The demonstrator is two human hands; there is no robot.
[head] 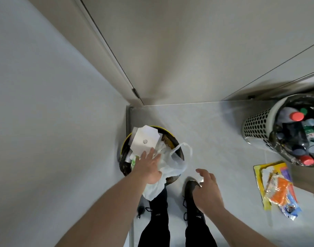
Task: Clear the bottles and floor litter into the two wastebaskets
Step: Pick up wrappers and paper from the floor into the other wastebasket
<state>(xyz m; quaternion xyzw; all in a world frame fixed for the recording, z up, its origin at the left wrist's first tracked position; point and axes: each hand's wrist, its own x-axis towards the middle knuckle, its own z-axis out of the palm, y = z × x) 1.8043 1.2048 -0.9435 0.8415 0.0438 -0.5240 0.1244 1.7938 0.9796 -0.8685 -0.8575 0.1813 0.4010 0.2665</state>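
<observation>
While left hand (pixel 149 166) presses plastic bag (pixel 172 163), wrappers (pixel 275 186) beside perforated wastebasket (pixel 257 125)

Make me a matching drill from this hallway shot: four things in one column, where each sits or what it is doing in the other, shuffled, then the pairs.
Things
1. left hand
2. right hand
3. bottles
4. snack wrappers

States
A. standing in the perforated wastebasket
B. lying on the floor
C. flat, pressing the white plastic bag into the yellow-rimmed wastebasket
D. open in mid-air above a black shoe, holding nothing

Pairs: 1-C, 2-D, 3-A, 4-B
</observation>
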